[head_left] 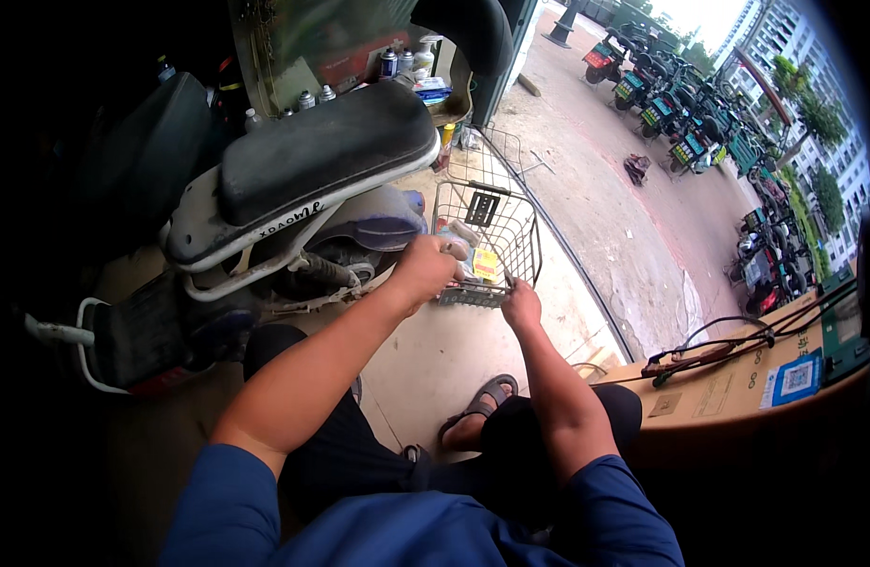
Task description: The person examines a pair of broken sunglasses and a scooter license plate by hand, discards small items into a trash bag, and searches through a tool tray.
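Note:
A black wire basket (532, 231) rests on the floor in front of me, with a yellow-labelled package (485, 262) and other small items inside. My left hand (433, 269) is at its near left side, closed around something I cannot make out. At the near right corner my right hand (520, 300) grips the basket's edge. Beside the basket on the left stands a scooter (317, 151) with a padded black seat and grey frame. A second wire piece (496, 142) is behind the basket.
Spray cans (388, 63) and bottles stand at the back. Outside the doorway, several parked scooters (690, 146) line the pavement, where a T-shaped tool (539, 165) lies near the threshold. Cardboard (709, 397) with cables is at right. My sandalled foot (480, 411) is below the basket.

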`<state>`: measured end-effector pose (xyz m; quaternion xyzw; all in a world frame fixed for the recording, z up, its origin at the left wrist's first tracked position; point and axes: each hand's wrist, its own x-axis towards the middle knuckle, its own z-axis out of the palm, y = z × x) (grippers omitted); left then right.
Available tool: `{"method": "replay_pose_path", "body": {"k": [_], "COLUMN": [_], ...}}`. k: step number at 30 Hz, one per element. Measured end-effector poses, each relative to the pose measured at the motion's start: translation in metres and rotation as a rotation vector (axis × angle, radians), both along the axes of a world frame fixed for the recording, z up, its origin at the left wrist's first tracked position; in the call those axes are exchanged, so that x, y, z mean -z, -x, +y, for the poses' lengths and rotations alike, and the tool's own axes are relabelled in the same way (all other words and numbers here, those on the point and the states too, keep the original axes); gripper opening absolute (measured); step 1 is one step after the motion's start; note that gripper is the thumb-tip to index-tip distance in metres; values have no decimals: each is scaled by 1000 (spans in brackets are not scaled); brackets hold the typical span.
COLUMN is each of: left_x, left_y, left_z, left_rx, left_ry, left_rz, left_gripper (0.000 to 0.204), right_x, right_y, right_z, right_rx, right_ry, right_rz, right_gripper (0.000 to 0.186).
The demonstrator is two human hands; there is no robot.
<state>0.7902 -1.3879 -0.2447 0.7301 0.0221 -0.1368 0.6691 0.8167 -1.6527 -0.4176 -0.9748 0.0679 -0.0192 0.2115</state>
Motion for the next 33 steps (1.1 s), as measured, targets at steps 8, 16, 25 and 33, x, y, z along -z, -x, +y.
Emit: {"method": "replay_pose_path", "body": {"k": [8, 16, 25, 33], "left_x": [-12, 14, 75, 110], "left_y": [-5, -6, -7, -7], "left_z": [-11, -15, -16, -29], "left_rx": [-15, -64, 45, 163], "left_ry": [-57, -106, -762, -622], "left_rz": [-53, -9, 60, 46], "left_gripper": [33, 29, 26, 29], "right_x": [40, -67, -34, -60], "right_y": [-23, -35, 17, 28], "right_z": [-21, 9, -22, -27], "right_rx": [-185, -146, -179, 392], "right_ry": [281, 259, 140, -766], "right_rz": [97, 157, 330, 129], "right_gripper": [22, 33, 27, 65]}}
